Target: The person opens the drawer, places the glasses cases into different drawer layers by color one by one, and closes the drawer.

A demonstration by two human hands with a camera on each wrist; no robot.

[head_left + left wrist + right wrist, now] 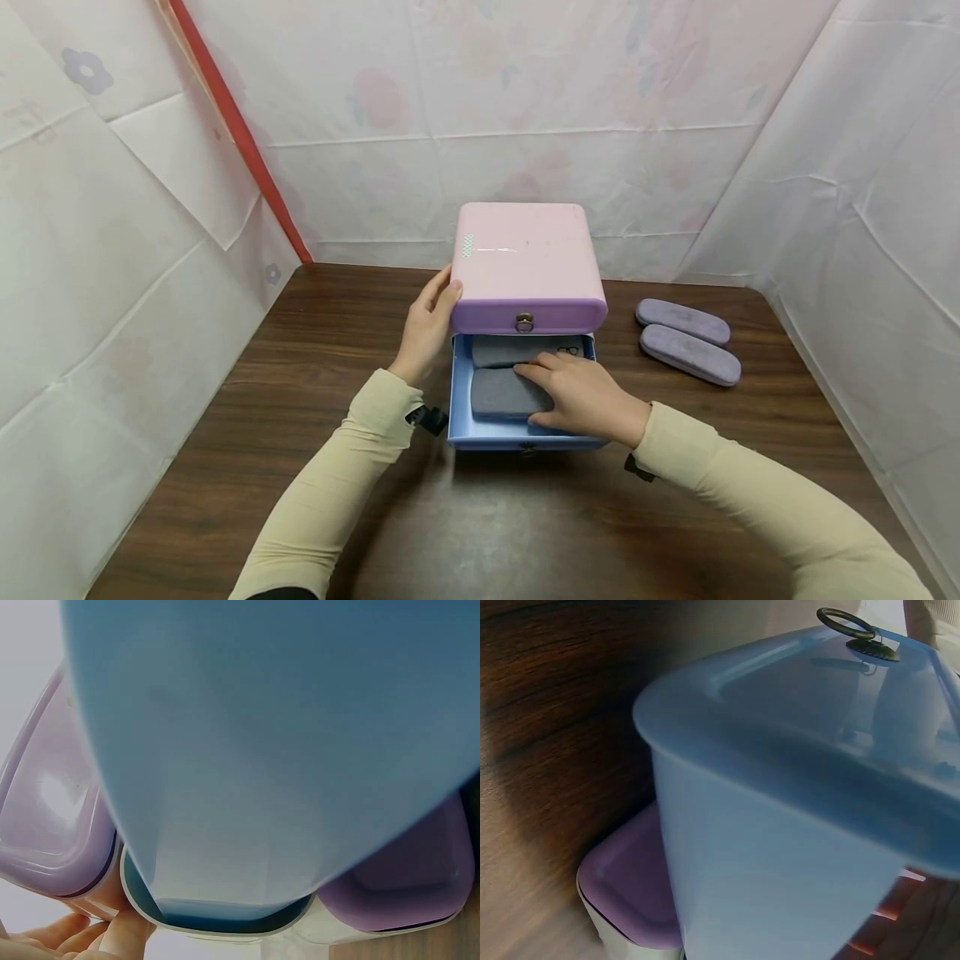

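Observation:
A small chest of drawers (525, 250) with a pink top stands mid-table, its blue drawer (462, 427) pulled out under a closed purple one. Two grey glasses cases lie in the drawer, a front case (497, 395) and a rear case (491, 352) with a small spectacles mark. Reaching in from the right, my right hand (583, 393) grips the front case, thumb at its near edge and fingers at its far edge. My left hand (424, 329) rests against the chest's upper left side with fingers extended. In the left wrist view, fingertips (124, 934) touch the side.
Two purple-grey glasses cases, one behind (682, 321) and one in front (692, 356), lie on the table right of the chest. A lower purple drawer (634, 877) is closed. Brass rings (845, 622) hang on the drawer fronts. Patterned white sheeting (480, 100) encloses the wooden table.

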